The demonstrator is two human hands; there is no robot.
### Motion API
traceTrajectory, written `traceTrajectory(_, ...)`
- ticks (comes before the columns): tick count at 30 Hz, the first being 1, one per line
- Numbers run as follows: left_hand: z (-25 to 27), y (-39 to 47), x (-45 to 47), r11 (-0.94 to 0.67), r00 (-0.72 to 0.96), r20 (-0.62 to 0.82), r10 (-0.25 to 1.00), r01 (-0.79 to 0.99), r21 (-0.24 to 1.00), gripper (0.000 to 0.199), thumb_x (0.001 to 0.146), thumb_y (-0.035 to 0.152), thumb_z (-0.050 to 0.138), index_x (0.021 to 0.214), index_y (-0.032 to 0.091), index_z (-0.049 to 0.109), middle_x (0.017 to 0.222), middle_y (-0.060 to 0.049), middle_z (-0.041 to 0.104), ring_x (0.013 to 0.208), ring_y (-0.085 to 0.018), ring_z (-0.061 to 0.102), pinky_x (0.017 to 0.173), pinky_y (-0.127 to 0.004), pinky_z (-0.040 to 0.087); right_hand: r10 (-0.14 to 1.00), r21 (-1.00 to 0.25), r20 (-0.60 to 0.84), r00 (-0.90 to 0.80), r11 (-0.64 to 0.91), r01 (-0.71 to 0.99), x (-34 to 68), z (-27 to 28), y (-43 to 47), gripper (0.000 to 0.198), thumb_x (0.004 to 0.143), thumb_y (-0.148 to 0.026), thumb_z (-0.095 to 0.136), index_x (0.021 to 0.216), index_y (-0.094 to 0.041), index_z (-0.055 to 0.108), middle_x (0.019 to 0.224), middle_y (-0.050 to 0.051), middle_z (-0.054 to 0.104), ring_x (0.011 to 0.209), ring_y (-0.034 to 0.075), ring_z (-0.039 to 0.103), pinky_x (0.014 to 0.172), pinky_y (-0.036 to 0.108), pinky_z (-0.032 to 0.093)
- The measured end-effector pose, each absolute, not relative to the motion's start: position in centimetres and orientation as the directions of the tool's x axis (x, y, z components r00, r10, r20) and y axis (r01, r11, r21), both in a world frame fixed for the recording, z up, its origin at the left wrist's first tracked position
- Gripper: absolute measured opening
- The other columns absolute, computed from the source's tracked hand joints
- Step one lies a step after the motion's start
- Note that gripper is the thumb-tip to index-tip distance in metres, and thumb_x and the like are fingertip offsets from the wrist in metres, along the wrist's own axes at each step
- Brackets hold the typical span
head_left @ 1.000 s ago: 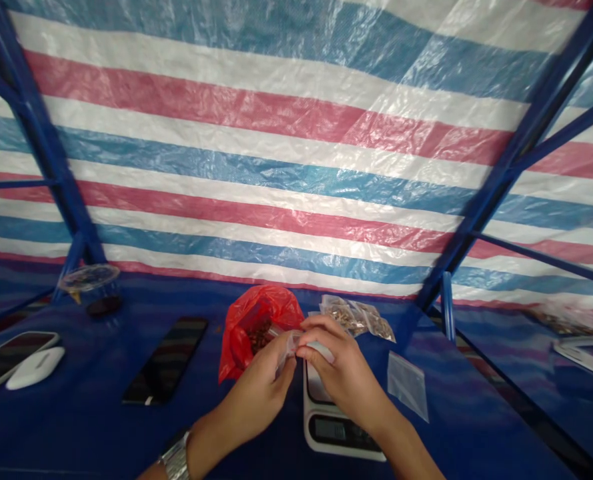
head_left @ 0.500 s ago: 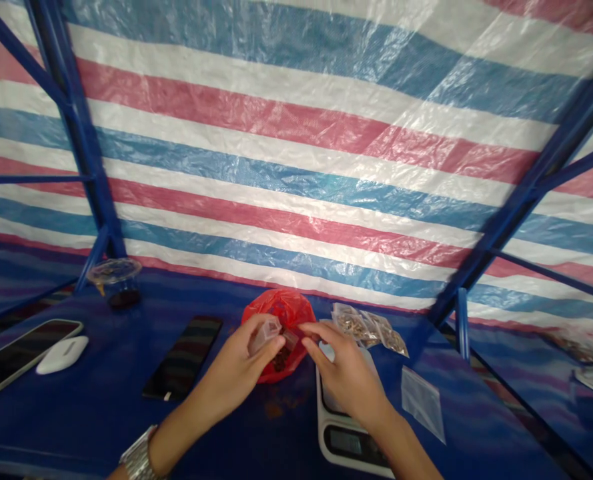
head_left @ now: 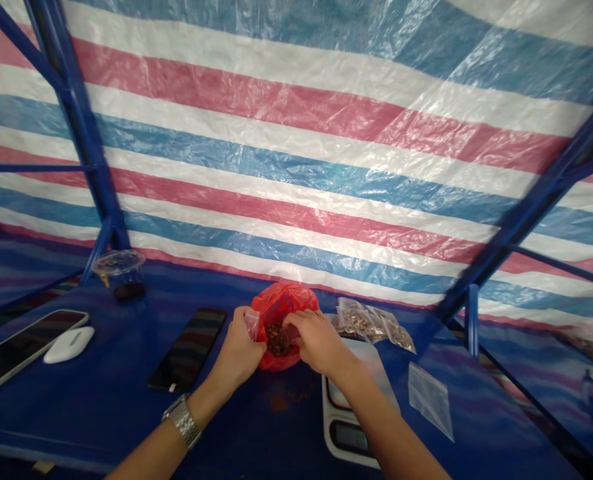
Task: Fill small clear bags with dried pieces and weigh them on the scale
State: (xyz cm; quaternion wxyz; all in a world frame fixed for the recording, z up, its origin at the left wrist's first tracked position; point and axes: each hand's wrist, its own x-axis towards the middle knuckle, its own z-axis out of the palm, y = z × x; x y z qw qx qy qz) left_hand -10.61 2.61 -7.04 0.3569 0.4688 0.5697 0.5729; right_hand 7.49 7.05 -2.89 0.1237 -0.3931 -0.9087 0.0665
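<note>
A red plastic bag (head_left: pixel 289 293) stands open on the blue table, with small brown dried pieces (head_left: pixel 276 339) inside. At its left rim my left hand (head_left: pixel 241 353) is closed on a small clear zip bag (head_left: pixel 251 323), of which only part shows. My right hand (head_left: pixel 321 343) reaches into the red bag from the right, fingers bent together at the brown pieces; what is between the fingertips is hidden. Beneath my right forearm lies a white scale (head_left: pixel 331 427) with a small display.
Several filled zip bags (head_left: pixel 371 320) lie behind the scale, and a flat clear zip bag (head_left: pixel 431 400) to its right. Leftward are a black phone (head_left: pixel 189 350), a white case (head_left: pixel 69 345), another phone (head_left: pixel 23 347) and a lidded plastic cup (head_left: pixel 121 273). Blue metal posts (head_left: pixel 89 143) frame a striped sheet.
My right hand has moved left and into the red bag, down to the brown pieces. My left hand has lowered to the bag's left rim with the clear zip bag. The view has shifted slightly.
</note>
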Motion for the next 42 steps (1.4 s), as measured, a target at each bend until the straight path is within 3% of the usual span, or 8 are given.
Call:
traceTrajectory(7,-5.4,2.4,-10.5,-0.078,-0.365,0.082,0.927,0.024,0.997,0.056,0.06,0.001,0.052,0.112,0.021,0.054,0.091,0.004,0.067,0.082,-0.015,0.067,0.076,-0.027,0.053,0.776,-0.228,0.144,-0.614,0.63,0.742,6.7,-2.9,6.8,0.043,0.077,-0.002,0.062,0.116,-0.016,0.072,0.117,0.012,0.071,0.114,0.027,0.063,0.099,0.036,0.042)
traceTrajectory(12,-5.5,2.2,-9.8,-0.052,-0.377,0.022,0.926,-0.071,0.996,0.058,0.058,0.002,0.051,0.114,0.018,0.056,0.089,0.003,0.069,0.081,-0.014,0.066,0.075,-0.026,0.051,0.773,-0.156,0.187,-0.606,0.632,0.759,6.7,-2.9,6.9,0.043,0.079,0.0,0.055,0.114,-0.015,0.074,0.119,0.013,0.069,0.118,0.029,0.061,0.102,0.04,0.042)
traceTrajectory(17,-5.7,2.5,-9.2,-0.075,-0.379,0.001,0.925,-0.18,0.981,0.055,0.055,0.006,0.052,0.108,0.017,0.059,0.087,0.003,0.068,0.081,-0.015,0.064,0.074,-0.026,0.051,0.757,-0.32,0.19,-0.626,0.65,0.689,6.4,-3.9,7.2,0.051,0.073,0.003,0.057,0.115,-0.02,0.075,0.116,0.009,0.071,0.11,0.022,0.066,0.097,0.031,0.046)
traceTrajectory(21,-5.5,2.8,-9.3,-0.107,-0.358,0.012,0.934,-0.248,0.963,0.056,0.054,0.007,0.056,0.109,0.018,0.06,0.092,0.001,0.068,0.086,-0.017,0.067,0.076,-0.028,0.052,0.798,-0.43,0.226,-0.559,0.596,0.677,6.5,-4.5,7.5,0.048,0.074,0.001,0.059,0.113,-0.021,0.075,0.114,0.008,0.075,0.107,0.022,0.069,0.096,0.031,0.048)
traceTrajectory(28,-6.4,3.5,-10.2,-0.174,-0.245,0.168,0.955,-0.002,0.985,0.058,0.059,0.005,0.058,0.115,0.02,0.055,0.1,0.0,0.072,0.097,-0.02,0.07,0.092,-0.036,0.054,0.863,-0.738,0.167,-0.477,0.43,0.519,7.4,-5.2,7.9,0.039,0.078,-0.003,0.061,0.111,-0.02,0.075,0.102,0.005,0.08,0.094,0.021,0.075,0.087,0.032,0.055)
traceTrajectory(31,-5.6,3.3,-10.5,-0.162,-0.195,0.155,0.968,-0.019,0.987,0.057,0.064,0.011,0.069,0.118,0.021,0.054,0.104,-0.001,0.073,0.099,-0.021,0.071,0.093,-0.037,0.054,0.865,-0.819,0.191,-0.463,0.4,0.411,8.0,-5.5,8.3,0.033,0.079,-0.006,0.062,0.107,-0.019,0.074,0.105,0.006,0.079,0.097,0.022,0.074,0.092,0.035,0.056)
traceTrajectory(35,-4.2,2.7,-10.7,-0.106,-0.171,0.104,0.98,-0.003,0.994,0.041,0.075,0.033,0.076,0.111,0.019,0.062,0.106,-0.005,0.075,0.102,-0.025,0.071,0.094,-0.039,0.054,0.849,-0.873,0.266,-0.456,0.413,0.26,9.0,-4.8,8.8,0.028,0.081,-0.012,0.061,0.107,-0.019,0.069,0.11,0.007,0.077,0.104,0.022,0.073,0.098,0.039,0.055)
traceTrajectory(42,-5.3,3.0,-11.0,-0.249,-0.142,0.312,0.94,0.344,0.906,0.025,0.086,0.038,0.067,0.104,0.02,0.065,0.09,-0.001,0.072,0.083,-0.019,0.068,0.083,-0.031,0.052,0.828,-0.865,0.325,-0.457,0.456,0.211,8.7,-2.4,8.2,0.025,0.086,-0.018,0.062,0.11,-0.021,0.067,0.112,0.006,0.076,0.105,0.021,0.072,0.098,0.041,0.055)
